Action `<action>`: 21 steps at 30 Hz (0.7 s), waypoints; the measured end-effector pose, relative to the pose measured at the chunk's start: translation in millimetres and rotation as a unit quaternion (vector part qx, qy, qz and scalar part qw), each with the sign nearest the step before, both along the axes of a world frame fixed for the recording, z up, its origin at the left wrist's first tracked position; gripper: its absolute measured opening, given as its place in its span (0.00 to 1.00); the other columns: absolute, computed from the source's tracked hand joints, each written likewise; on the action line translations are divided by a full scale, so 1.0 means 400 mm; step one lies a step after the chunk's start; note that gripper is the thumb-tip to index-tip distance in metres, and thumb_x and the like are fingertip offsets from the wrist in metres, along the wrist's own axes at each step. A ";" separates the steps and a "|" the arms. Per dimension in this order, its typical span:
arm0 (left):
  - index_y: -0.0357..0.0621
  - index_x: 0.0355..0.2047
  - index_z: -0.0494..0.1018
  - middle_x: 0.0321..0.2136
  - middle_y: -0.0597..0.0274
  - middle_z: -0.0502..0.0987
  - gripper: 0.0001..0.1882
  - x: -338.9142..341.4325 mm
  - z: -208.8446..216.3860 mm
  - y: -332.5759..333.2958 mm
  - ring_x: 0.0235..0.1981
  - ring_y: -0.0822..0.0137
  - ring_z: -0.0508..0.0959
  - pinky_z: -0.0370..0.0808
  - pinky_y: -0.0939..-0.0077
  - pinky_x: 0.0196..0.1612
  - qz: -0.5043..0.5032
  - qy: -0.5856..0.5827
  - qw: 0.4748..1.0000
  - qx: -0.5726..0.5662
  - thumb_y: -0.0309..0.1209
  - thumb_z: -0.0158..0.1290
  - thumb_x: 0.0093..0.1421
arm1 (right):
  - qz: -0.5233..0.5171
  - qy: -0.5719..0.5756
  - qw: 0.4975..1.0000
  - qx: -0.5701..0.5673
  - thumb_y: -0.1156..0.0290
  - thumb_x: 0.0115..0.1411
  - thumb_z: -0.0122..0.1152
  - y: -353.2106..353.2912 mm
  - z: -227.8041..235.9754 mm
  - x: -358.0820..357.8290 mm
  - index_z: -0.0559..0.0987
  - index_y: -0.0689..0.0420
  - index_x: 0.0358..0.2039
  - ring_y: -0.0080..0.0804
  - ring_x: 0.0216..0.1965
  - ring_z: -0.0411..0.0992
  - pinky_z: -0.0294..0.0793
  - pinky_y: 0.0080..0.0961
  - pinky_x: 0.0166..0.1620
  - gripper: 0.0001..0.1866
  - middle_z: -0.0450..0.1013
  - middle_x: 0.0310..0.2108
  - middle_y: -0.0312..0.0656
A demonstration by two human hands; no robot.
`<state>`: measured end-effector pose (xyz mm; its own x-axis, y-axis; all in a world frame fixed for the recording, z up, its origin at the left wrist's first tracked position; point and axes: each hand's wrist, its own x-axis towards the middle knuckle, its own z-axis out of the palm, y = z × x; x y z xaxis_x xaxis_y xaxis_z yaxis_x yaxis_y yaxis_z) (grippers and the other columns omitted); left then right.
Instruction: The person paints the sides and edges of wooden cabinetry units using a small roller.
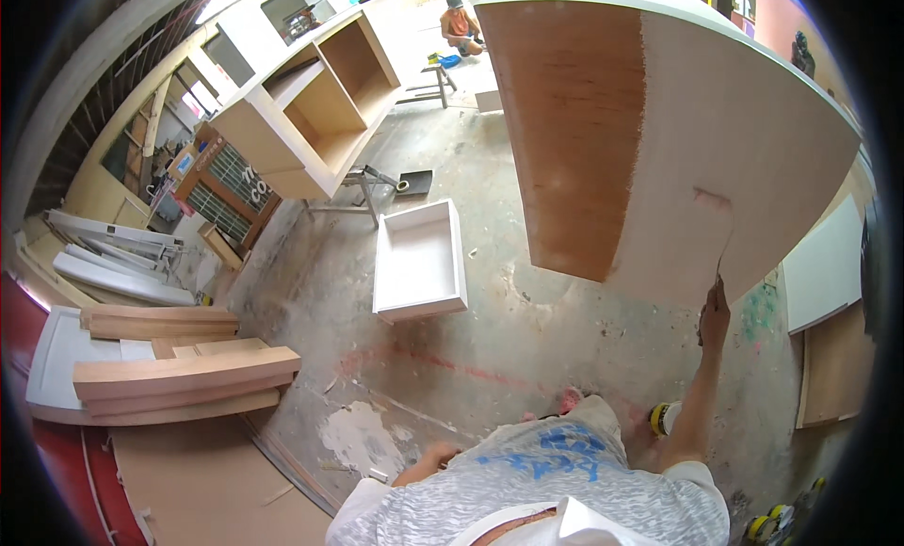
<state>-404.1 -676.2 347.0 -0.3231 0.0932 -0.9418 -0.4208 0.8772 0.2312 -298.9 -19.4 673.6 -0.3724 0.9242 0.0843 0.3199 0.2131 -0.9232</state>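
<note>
Grey concrete floor (499, 344), stained and paint-spattered, spreads across a cluttered workshop; faint red streaks cross its near half. Far to right of centre stands a large, broad wooden panel (734, 113), brown bare wood on its left part, coated white on its right part, the border between them ragged and running near to far.

Person in a grey-white patterned shirt (537, 461) with blue marks, at the near edge. Right hand (715, 313) raised, fingers closed round the near end of a thin wire-framed paint roller (713, 198). Roller head lies over the white part of the panel, apparently against it, right of the bare wood. Left hand (439, 454) low, just left of the body; its fingers are too unclear to tell whether wide, narrow or holding anything.

Centre: open white rectangular box (421, 308) on the floor. Farther left, a pale wooden cabinet with open compartments (250, 136), raised on a metal trestle (363, 193). Near left, stacked light-brown wooden boards (188, 375). Far off, a second person (459, 26), low to the floor.
</note>
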 end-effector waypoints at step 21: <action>0.43 0.53 0.70 0.37 0.60 0.77 0.26 -0.070 0.143 0.360 0.29 0.66 0.77 0.73 0.69 0.30 0.007 0.065 0.997 0.045 0.42 0.55 0.56 | -0.016 0.040 0.991 0.124 0.67 0.65 0.51 0.164 -0.033 0.108 0.66 0.44 0.61 0.41 0.49 0.73 0.71 0.29 0.48 0.23 0.72 0.51 0.50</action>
